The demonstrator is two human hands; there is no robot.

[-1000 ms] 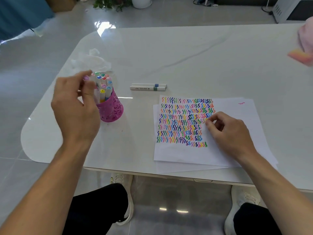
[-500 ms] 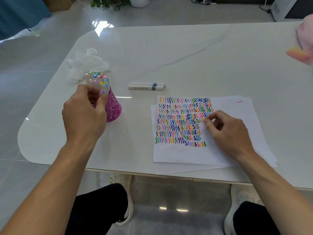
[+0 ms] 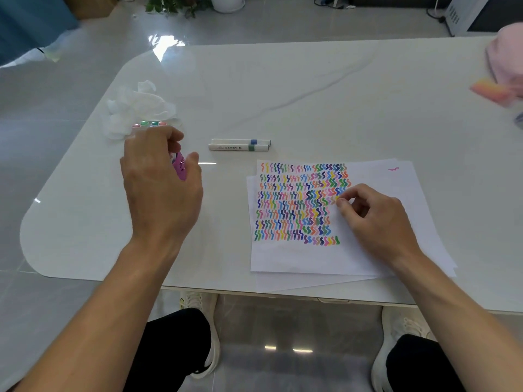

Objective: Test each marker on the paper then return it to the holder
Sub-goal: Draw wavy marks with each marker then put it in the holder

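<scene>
The pink marker holder (image 3: 180,166) stands on the white table left of the paper, mostly hidden behind my left hand (image 3: 158,188). My left hand's fingers curl over its top and the thumb lies against its right side. A few marker caps (image 3: 149,124) peek out above the knuckles. The paper (image 3: 297,256) is a small stack of white sheets, and the top one is covered with rows of coloured squiggles. My right hand (image 3: 373,219) rests on the sheet beside the squiggles, fingers loosely curled, thumb and forefinger tips on the paper, holding nothing visible.
Two white markers (image 3: 239,144) lie side by side on the table (image 3: 311,89) between holder and paper. Crumpled white tissue (image 3: 135,106) sits behind the holder. A pink object (image 3: 506,60) is at the far right edge. My knees and shoes show under the near edge.
My left hand came down from above the holder, where it held a marker among the others, and now wraps over the holder's top. My right hand stayed on the paper.
</scene>
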